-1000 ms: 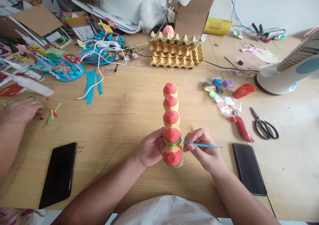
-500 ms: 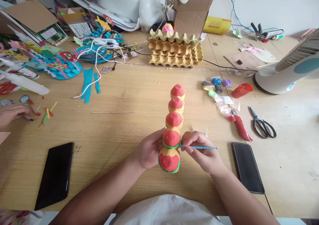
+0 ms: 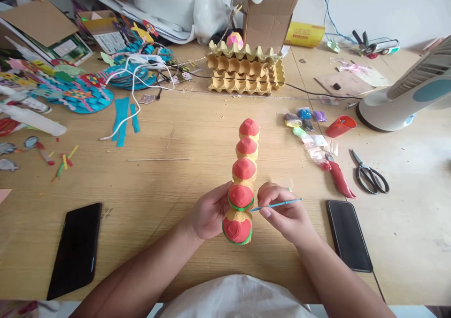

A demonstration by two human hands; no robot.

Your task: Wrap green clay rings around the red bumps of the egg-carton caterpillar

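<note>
A strip of egg carton (image 3: 246,181) with several cups stands out over the table, each cup capped in red clay. Green clay edges the two cups closest to me. My left hand (image 3: 210,212) grips the strip from its left side, with the fingertips hidden behind it. Between the thumb and fingers of my right hand (image 3: 282,212) is a thin blue modelling tool (image 3: 287,202). Its tip points left at the strip's right side, by the gap between the two green-edged cups; whether it touches I cannot tell.
Phones lie at left (image 3: 74,250) and right (image 3: 349,236). Scissors (image 3: 369,174), a red-handled knife (image 3: 340,179), clay packets (image 3: 305,120) and a red cup (image 3: 341,126) are to the right. Egg cartons (image 3: 243,69) are stacked behind; a thin stick (image 3: 158,159) lies left of the strip.
The blue tool has tilted, its free end now higher, and my right fingers have shifted slightly. Another person's hand at the left edge has gone from view. The view has shifted slightly.
</note>
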